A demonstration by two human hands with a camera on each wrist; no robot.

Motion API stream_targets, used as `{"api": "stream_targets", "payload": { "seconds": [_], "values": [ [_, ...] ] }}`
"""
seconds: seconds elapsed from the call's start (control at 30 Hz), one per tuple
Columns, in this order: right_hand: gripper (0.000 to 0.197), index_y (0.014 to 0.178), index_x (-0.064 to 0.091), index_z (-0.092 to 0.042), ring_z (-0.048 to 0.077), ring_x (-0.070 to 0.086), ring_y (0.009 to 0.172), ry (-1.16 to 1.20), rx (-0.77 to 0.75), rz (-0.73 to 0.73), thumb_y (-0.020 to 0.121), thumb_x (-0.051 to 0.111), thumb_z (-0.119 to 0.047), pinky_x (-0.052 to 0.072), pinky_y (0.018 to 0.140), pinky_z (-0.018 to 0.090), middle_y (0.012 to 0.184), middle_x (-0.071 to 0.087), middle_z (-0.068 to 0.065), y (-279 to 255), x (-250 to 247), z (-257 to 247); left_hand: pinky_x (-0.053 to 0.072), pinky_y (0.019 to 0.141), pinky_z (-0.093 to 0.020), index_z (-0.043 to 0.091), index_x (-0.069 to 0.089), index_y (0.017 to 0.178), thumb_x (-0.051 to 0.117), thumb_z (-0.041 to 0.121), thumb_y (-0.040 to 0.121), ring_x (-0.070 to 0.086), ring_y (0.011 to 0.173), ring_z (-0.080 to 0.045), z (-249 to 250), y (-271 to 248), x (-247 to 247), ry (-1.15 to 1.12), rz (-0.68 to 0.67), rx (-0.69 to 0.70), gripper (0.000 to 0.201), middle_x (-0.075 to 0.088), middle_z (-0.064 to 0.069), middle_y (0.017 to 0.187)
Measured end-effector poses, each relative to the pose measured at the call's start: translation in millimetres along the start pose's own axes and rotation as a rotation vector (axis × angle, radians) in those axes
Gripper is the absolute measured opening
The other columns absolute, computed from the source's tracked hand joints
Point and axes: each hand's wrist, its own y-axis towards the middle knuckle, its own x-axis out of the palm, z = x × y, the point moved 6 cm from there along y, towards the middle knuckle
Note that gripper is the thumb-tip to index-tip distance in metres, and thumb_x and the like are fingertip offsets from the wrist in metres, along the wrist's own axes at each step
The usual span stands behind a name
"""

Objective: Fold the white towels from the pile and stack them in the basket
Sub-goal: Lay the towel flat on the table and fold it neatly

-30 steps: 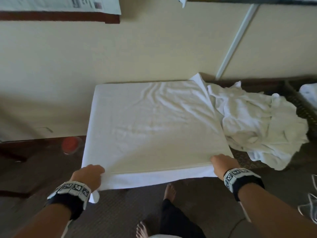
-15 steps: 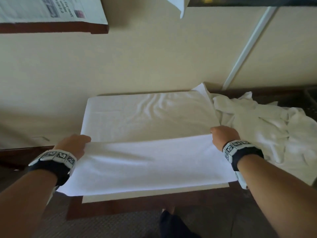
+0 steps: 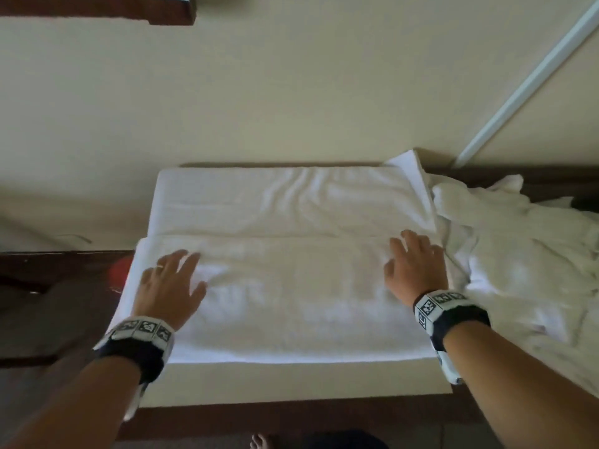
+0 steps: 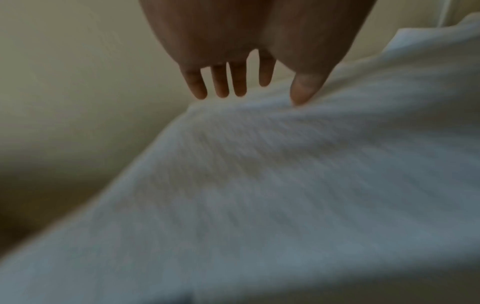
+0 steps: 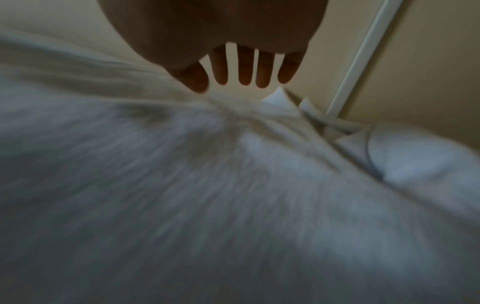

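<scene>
A white towel (image 3: 291, 286) lies spread on the dark wooden table (image 3: 291, 416), its near part folded over toward the wall. My left hand (image 3: 171, 280) lies flat with spread fingers on the folded flap's left end. My right hand (image 3: 415, 267) lies flat on the flap's right end. In the left wrist view the left hand (image 4: 249, 82) has straight fingers above the towel (image 4: 285, 195). In the right wrist view the right hand (image 5: 244, 72) hovers flat over the towel (image 5: 182, 205). The pile of unfolded white towels (image 3: 525, 260) lies crumpled just right of my right hand. The basket is out of view.
A cream wall (image 3: 291, 92) rises directly behind the table, with a white pipe (image 3: 525, 82) running up it at the right. A red round object (image 3: 120, 270) peeks out beyond the towel's left edge. My bare toes (image 3: 259, 442) show below the table's front edge.
Both hands carried the towel's near edge forward over the rest, let it go, and now lie flat with spread fingers on the folded flap. The view moved closer.
</scene>
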Motion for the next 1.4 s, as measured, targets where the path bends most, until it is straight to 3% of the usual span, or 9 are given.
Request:
{"api": "stream_targets", "payload": {
  "seconds": [0.07, 0.17, 0.37, 0.47, 0.6, 0.73, 0.8, 1.23, 1.4],
  "values": [
    [0.051, 0.135, 0.049, -0.017, 0.038, 0.047, 0.124, 0.066, -0.017, -0.057, 0.089, 0.050, -0.040, 0.043, 0.097, 0.053, 0.145, 0.041, 0.016, -27, 19, -13, 0.032, 0.114, -0.056, 0.029, 0.028, 0.157, 0.036, 0.063, 0.092, 0.033, 0.146, -0.035, 6, -31, 28, -0.059, -0.057, -0.010, 0.074, 0.024, -0.006, 0.165],
    [0.067, 0.154, 0.000, -0.035, 0.033, 0.004, 0.151, 0.111, 0.061, -0.232, 0.096, 0.019, -0.063, 0.015, 0.116, 0.056, 0.164, -0.008, 0.006, -69, 55, -15, 0.000, 0.123, -0.051, 0.040, -0.014, 0.158, 0.004, 0.077, 0.086, -0.009, 0.155, -0.026, -1, -67, 63, -0.066, -0.121, -0.022, 0.083, -0.021, 0.004, 0.167],
    [0.071, 0.149, -0.024, -0.043, 0.028, -0.021, 0.149, 0.140, 0.107, -0.273, 0.090, 0.003, -0.073, -0.001, 0.120, 0.058, 0.158, -0.033, 0.000, -131, 79, -12, -0.002, 0.123, -0.052, 0.040, -0.014, 0.158, 0.002, 0.079, 0.084, -0.008, 0.156, -0.029, -3, -117, 75, -0.061, -0.078, -0.014, 0.084, -0.020, 0.003, 0.167],
    [0.072, 0.149, -0.024, -0.044, 0.028, -0.021, 0.149, 0.160, 0.118, -0.290, 0.089, 0.004, -0.074, 0.000, 0.120, 0.057, 0.159, -0.033, 0.000, -156, 79, -13, 0.002, 0.123, -0.052, 0.037, -0.005, 0.160, 0.004, 0.081, 0.082, 0.001, 0.156, -0.031, -2, -139, 74, -0.050, -0.105, -0.019, 0.091, -0.009, 0.000, 0.169],
    [0.074, 0.152, -0.010, -0.042, 0.030, -0.008, 0.151, 0.163, 0.141, -0.315, 0.090, 0.015, -0.073, 0.009, 0.120, 0.056, 0.163, -0.020, 0.001, -180, 72, -11, 0.029, 0.112, -0.059, 0.034, 0.024, 0.158, 0.021, 0.083, 0.082, 0.041, 0.138, -0.038, -2, -154, 66, 0.028, -0.144, -0.017, 0.091, 0.036, -0.008, 0.158],
    [0.055, 0.140, 0.027, -0.034, 0.033, 0.033, 0.131, 0.129, 0.143, -0.277, 0.092, 0.035, -0.061, 0.041, 0.100, 0.048, 0.150, 0.024, 0.009, -165, 48, -10, 0.049, 0.078, -0.053, 0.024, 0.053, 0.143, 0.031, 0.076, 0.084, 0.063, 0.092, -0.036, 6, -140, 49, 0.157, -0.155, 0.037, 0.082, 0.060, -0.012, 0.113],
    [0.046, 0.132, 0.038, -0.025, 0.030, 0.043, 0.119, 0.096, 0.137, -0.279, 0.093, 0.041, -0.049, 0.045, 0.091, 0.043, 0.137, 0.039, 0.008, -141, 34, -9, 0.049, 0.073, -0.047, 0.024, 0.058, 0.134, 0.036, 0.069, 0.088, 0.063, 0.088, -0.031, 12, -119, 32, 0.198, -0.103, 0.068, 0.068, 0.060, -0.009, 0.106],
    [0.036, 0.126, 0.048, -0.016, 0.030, 0.052, 0.111, 0.007, -0.020, -0.178, 0.091, 0.054, -0.014, 0.046, 0.079, 0.039, 0.122, 0.049, 0.008, 83, -11, 1, 0.045, 0.102, -0.039, 0.028, 0.038, 0.147, 0.048, 0.049, 0.099, 0.051, 0.128, -0.022, 44, 114, -32, 0.291, -0.095, 0.173, 0.053, 0.046, 0.001, 0.145],
    [0.071, 0.152, 0.020, -0.024, 0.033, 0.023, 0.145, -0.107, -0.067, -0.217, 0.093, 0.056, -0.013, 0.037, 0.106, 0.047, 0.158, 0.021, 0.010, 144, 8, 13, 0.026, 0.120, -0.048, 0.034, -0.007, 0.160, 0.043, 0.049, 0.103, 0.013, 0.154, -0.028, 40, 179, -26, 0.403, -0.163, 0.113, 0.078, 0.005, 0.002, 0.170]
  ]
}}
